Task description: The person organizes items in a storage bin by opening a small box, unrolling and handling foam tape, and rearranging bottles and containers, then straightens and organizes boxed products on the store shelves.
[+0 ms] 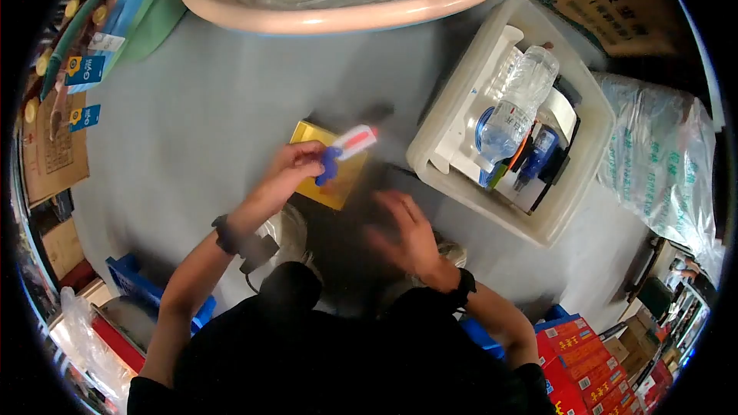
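Note:
My left hand is closed on a small blue-and-white object with a red patch and a red tip; its exact kind is unclear. Behind and beneath that hand lies a shallow yellow box, partly covered by the fingers and the object. To the right, my right hand hangs in the air with its fingers spread and nothing in them, somewhat smeared by motion. It is nearest the white plastic bin, apart from it.
A clear plastic bottle and a blue item lie among other things in the bin. A large pink basin stands ahead. Wrapped plastic packs are at right, red boxes at lower right, hanging goods at left.

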Demonstrator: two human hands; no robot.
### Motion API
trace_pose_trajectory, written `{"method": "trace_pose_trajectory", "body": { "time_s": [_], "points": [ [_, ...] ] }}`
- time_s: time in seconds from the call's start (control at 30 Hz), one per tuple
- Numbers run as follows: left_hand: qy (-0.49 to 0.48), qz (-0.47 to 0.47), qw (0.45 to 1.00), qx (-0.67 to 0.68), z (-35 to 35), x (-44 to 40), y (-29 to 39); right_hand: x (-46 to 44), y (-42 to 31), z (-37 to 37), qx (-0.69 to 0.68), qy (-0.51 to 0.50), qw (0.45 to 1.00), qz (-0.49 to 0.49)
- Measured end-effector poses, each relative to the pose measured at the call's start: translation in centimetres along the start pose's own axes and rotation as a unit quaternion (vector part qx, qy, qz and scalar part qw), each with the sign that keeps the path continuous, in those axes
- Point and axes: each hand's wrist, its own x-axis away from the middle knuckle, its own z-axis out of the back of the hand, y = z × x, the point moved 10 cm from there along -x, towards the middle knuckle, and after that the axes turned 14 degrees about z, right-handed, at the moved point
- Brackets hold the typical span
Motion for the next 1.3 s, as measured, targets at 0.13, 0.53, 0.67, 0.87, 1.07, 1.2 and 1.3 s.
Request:
{"method": "trace_pose_trajectory", "body": {
  "time_s": [0.13, 0.53, 0.67, 0.87, 1.07, 1.2, 1.3],
  "points": [
    [-0.086, 0.033, 0.988, 0.122, -2.9, 0.3, -0.8, -1.9, 0.0, 0.2, -0.127, 0.016, 0.991, -0.049],
    [0.131, -0.311, 0.879, -0.336, -2.0, 5.7, 8.4, -0.1, 3.7, -0.4, -0.409, 0.183, 0.876, -0.179],
    [0.226, -0.426, 0.713, -0.509, -3.0, 8.9, 13.6, 0.1, 3.9, -0.9, -0.422, 0.178, 0.868, -0.191],
    [0.258, -0.32, 0.722, -0.556, -2.8, 9.7, 15.5, -0.5, 3.3, -0.5, -0.381, 0.176, 0.896, -0.148],
    [0.264, -0.215, 0.785, -0.517, -1.3, 8.4, 14.3, -1.2, 2.2, -0.5, -0.326, 0.115, 0.929, -0.129],
    [0.212, -0.189, 0.831, -0.479, -1.1, 8.0, 14.1, -1.7, 1.0, 0.3, -0.301, 0.094, 0.94, -0.133],
    [0.142, -0.132, 0.907, -0.373, -1.3, 7.7, 13.8, -2.4, 0.8, 1.3, -0.29, 0.126, 0.943, -0.107]
  ]
}}
